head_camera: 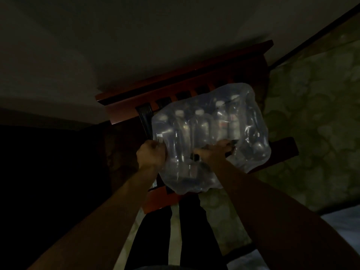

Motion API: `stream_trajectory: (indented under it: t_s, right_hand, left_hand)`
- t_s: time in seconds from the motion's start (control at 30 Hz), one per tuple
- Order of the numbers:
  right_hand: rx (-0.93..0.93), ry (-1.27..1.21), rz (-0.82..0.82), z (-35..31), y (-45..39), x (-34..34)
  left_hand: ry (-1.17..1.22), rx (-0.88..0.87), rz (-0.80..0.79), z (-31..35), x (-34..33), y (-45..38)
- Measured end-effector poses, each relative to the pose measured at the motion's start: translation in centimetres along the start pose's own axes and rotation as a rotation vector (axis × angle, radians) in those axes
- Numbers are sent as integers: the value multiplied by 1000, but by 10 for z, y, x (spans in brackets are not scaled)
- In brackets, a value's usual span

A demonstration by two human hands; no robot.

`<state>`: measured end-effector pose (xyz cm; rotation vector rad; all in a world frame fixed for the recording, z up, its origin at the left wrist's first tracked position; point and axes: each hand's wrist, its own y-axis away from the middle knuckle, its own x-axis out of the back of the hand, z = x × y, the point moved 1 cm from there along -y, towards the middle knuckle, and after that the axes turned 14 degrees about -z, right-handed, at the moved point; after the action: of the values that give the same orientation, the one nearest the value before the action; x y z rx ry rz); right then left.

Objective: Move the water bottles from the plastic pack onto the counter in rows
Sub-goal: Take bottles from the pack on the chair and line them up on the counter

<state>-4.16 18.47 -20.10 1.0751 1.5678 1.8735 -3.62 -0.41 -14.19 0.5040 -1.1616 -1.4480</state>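
Observation:
A clear plastic pack (210, 137) with several white-capped water bottles (201, 125) inside lies on the seat of a red-brown wooden chair (175, 90). My left hand (152, 154) grips the wrap at the pack's left near edge with curled fingers. Over on the pack's near side, toward the middle, my right hand (213, 152) has its fingers curled into the plastic. The room is dim, so the bottles show only as pale shapes through the wrap.
A pale wall (116, 45) rises behind the chair. A patterned green floor (311, 114) spreads to the right. My dark trouser legs (175, 230) stand just in front of the chair. A pale blue surface (342, 227) shows at the lower right. The left side is dark.

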Motion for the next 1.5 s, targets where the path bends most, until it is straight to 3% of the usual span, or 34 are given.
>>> stream_trajectory:
  t_s: [0.17,0.33,0.57,0.87,1.0,1.17,1.27,1.33,1.43,1.5]
  right_hand:
    - [151,-211,55,6,3,-2]
    - [148,-368,89,-1,36,1]
    - [315,-344,143,3,82,21]
    - [331,-686,17,64,143,40]
    - [285,-786,-116,79,170,55]
    - [327,-395,-199,70,205,77]
    - [351,-32,-122,48,222,87]
    - [362,74,-171,39,232,95]
    - [452,-2,-355,39,244,107]
    - [523,-310,-418,45,240,112]
  left_hand:
    - [138,-153,95,4,3,18]
    - [159,-347,116,25,1,42]
    - [91,-572,81,50,-13,88]
    - [-206,-261,-393,54,-54,125]
    - [194,-29,-627,62,-61,143]
    - [394,81,-865,85,-47,163]
    - [345,67,-902,95,-42,170]
    - [308,53,-906,98,-39,173]
    - [405,-6,-895,102,-26,175]
    - [466,-53,-833,102,-12,173]
